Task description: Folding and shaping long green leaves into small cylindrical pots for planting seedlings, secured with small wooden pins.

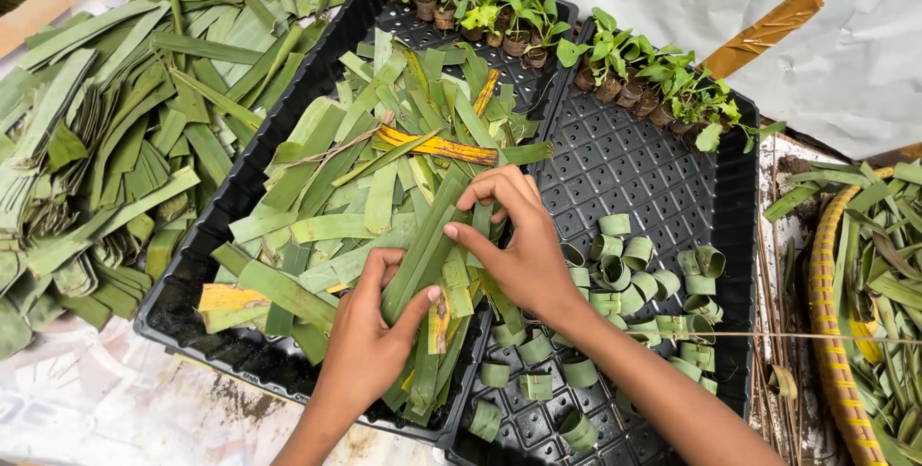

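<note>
Both my hands are over the leaf strips [384,197] piled in the black tray [206,264]. My left hand [370,331] lies on the near part of the pile, fingers curled around a bundle of long green strips [427,245], thumb pressed against its right side. My right hand [514,235] sits just beyond and to the right of the left, fingers bent down, thumb and fingertips pinching the upper part of the same bundle; the two hands are close but not touching. The bundle runs from under my right hand back toward me, its ends hanging over the near rim of the tray. A yellowed strip [437,147] lies across the pile just beyond my right hand. To the right of my right forearm stands a second black tray [653,168] with a gridded floor, carrying small rolled leaf rings [639,279] scattered near my wrist. Along the far edge of both trays stand seedlings in small leaf pots [624,67]. Far left of my left hand, a large loose heap of cut leaves [106,120] lies on the tabletop [96,408]. Far right of my right hand, a woven basket [831,322] holds more leaves. Pale sheeting [826,34] lies beyond the trays.
</note>
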